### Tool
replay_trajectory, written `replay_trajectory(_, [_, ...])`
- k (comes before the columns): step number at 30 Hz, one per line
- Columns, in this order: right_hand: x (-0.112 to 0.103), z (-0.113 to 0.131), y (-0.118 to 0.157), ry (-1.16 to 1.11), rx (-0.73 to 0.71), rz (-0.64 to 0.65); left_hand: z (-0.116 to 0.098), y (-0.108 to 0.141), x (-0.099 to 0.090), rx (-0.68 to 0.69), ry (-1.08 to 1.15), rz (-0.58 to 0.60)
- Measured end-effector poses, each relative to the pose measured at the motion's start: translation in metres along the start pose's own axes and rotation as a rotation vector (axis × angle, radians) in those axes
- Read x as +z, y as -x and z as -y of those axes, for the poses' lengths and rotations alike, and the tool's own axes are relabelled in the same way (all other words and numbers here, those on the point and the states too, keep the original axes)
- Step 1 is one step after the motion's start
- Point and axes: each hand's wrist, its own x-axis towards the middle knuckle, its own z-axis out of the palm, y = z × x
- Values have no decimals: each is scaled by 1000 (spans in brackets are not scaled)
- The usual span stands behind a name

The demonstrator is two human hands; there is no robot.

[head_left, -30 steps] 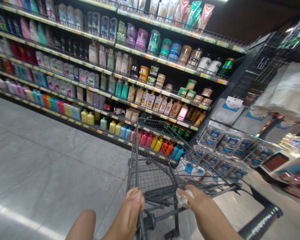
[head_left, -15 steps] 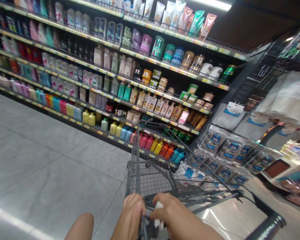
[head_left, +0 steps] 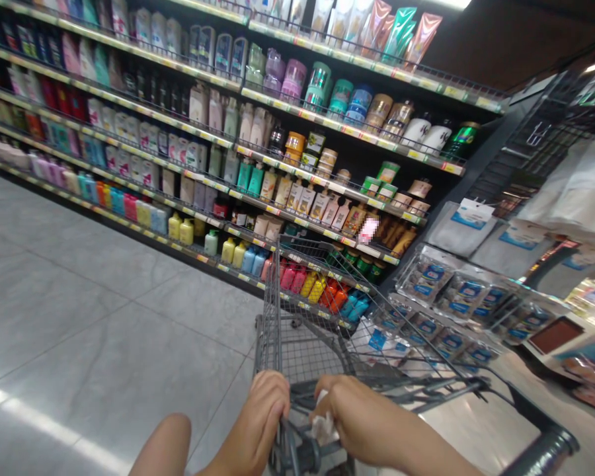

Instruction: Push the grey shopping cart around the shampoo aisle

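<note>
A grey wire shopping cart (head_left: 322,357) stands before me, tilted in my view. My left hand (head_left: 268,403) is wrapped round the metal frame at the cart's near left corner. Close beside it, my right hand (head_left: 344,410) is closed on a crumpled white tissue (head_left: 324,426), which pokes out below the fingers near the cart's rear bars. The cart's dark push handle (head_left: 543,453) lies at the lower right, with neither hand on it. No goods show in the visible part of the basket.
Long shelves (head_left: 188,178) of bottles, jars and tubes run across the back. Hanging packs (head_left: 456,291) in clear wrap and white bags (head_left: 570,192) flank the cart on the right. Grey tiled floor (head_left: 104,324) spreads to the left. A bare knee (head_left: 166,439) shows at the bottom.
My right hand has shifted slightly right, away from the left hand, and more of the tissue shows. The left hand stays on the cart frame. My view has moved a little.
</note>
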Motion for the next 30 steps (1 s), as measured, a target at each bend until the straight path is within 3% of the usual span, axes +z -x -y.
replay_trajectory(6, [-6,5,3,-50,120,33,3,5,6,1,-9,-11])
replay_trajectory(11, [0,10,-6,-77,-33,33,5,9,13,-44,13,-91])
replay_trajectory(13, [2,14,-10,-114,-21,-10,5,9,13,-57,25,-98])
replay_trajectory(17, [3,10,-16,-153,60,-14,5,8,9,-22,12,-57])
replay_trajectory(22, [-7,-7,-9,-137,-3,56,5,5,1,29,-47,12])
replay_trajectory(27, [-17,-9,2,-132,-46,-20,3,3,-2,21,-82,70])
replay_trajectory(30, [-17,-21,11,-109,-1,-77,2,2,-3,26,-91,89])
